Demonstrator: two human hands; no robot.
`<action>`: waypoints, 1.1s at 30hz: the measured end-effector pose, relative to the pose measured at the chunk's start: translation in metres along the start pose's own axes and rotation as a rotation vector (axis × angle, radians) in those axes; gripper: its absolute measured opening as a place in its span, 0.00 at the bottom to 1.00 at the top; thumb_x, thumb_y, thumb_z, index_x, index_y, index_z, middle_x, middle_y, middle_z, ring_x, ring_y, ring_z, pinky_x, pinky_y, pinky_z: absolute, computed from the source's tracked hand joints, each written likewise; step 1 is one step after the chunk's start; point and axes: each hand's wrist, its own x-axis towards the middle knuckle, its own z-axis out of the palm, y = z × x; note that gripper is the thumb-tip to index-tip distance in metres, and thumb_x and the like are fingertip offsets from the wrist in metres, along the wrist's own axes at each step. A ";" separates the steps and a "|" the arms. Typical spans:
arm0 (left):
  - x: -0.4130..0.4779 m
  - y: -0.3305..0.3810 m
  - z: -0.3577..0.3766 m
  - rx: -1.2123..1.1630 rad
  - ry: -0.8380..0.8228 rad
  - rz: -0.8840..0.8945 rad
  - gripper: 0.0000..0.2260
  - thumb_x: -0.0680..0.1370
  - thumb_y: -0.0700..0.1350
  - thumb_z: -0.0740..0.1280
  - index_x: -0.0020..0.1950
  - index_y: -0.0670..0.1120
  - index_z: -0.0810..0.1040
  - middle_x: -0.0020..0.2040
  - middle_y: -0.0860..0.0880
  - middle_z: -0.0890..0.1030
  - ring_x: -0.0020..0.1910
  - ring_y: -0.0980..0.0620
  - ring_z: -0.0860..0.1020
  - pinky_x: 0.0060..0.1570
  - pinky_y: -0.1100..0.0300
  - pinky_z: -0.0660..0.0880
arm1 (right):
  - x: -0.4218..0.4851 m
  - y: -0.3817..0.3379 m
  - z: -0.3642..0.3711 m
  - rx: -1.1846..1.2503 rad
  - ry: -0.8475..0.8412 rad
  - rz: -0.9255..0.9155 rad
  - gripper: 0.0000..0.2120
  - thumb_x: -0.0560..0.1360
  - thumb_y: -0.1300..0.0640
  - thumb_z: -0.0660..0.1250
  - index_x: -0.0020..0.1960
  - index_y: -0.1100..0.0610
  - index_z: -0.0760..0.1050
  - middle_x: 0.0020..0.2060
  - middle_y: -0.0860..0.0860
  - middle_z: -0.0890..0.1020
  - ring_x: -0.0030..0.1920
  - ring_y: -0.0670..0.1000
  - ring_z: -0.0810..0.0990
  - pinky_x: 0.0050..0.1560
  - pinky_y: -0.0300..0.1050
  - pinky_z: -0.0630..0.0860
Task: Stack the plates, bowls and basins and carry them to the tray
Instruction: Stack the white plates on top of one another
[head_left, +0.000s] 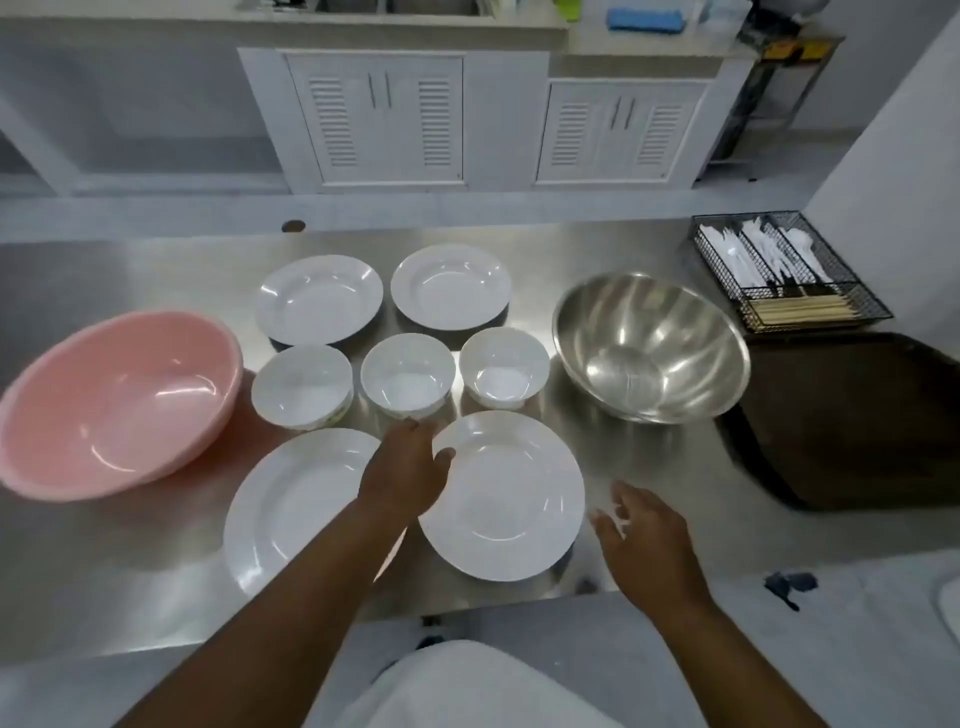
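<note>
On the steel table lie several white plates: two at the back (319, 299) (451, 286) and two in front (291, 512) (506, 496). Three white bowls (302, 384) (408, 374) (504, 366) stand in a row between them. A pink basin (117, 400) sits at the left, a steel basin (652, 345) at the right. My left hand (408, 467) grips the left rim of the front right plate, thumb on top. My right hand (641, 535) hovers with fingers apart just right of that plate, holding nothing. The dark brown tray (852, 421) lies at the far right.
A black wire cutlery basket (789, 270) with white plastic cutlery and chopsticks stands behind the tray. White cabinets (374, 114) line the far wall across a floor gap. The table's front edge runs just below the front plates.
</note>
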 end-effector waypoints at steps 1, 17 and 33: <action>0.004 -0.006 0.003 0.005 -0.022 -0.031 0.17 0.77 0.51 0.67 0.65 0.49 0.76 0.62 0.48 0.81 0.61 0.46 0.79 0.61 0.52 0.74 | 0.001 -0.001 0.007 0.030 -0.031 0.061 0.22 0.77 0.51 0.67 0.68 0.59 0.73 0.60 0.54 0.80 0.55 0.51 0.79 0.54 0.42 0.74; 0.028 -0.029 0.031 0.030 -0.094 -0.132 0.12 0.78 0.42 0.65 0.60 0.43 0.77 0.59 0.43 0.79 0.56 0.43 0.79 0.57 0.54 0.74 | 0.010 -0.002 0.048 0.170 -0.069 0.302 0.18 0.71 0.65 0.71 0.60 0.57 0.78 0.45 0.52 0.83 0.45 0.52 0.82 0.41 0.33 0.72; -0.059 -0.123 -0.045 -0.144 0.156 -0.488 0.11 0.73 0.39 0.72 0.55 0.44 0.80 0.46 0.48 0.79 0.45 0.50 0.76 0.49 0.61 0.68 | 0.023 -0.082 0.078 0.228 -0.278 -0.016 0.24 0.71 0.61 0.74 0.65 0.51 0.75 0.50 0.49 0.81 0.45 0.47 0.82 0.54 0.49 0.81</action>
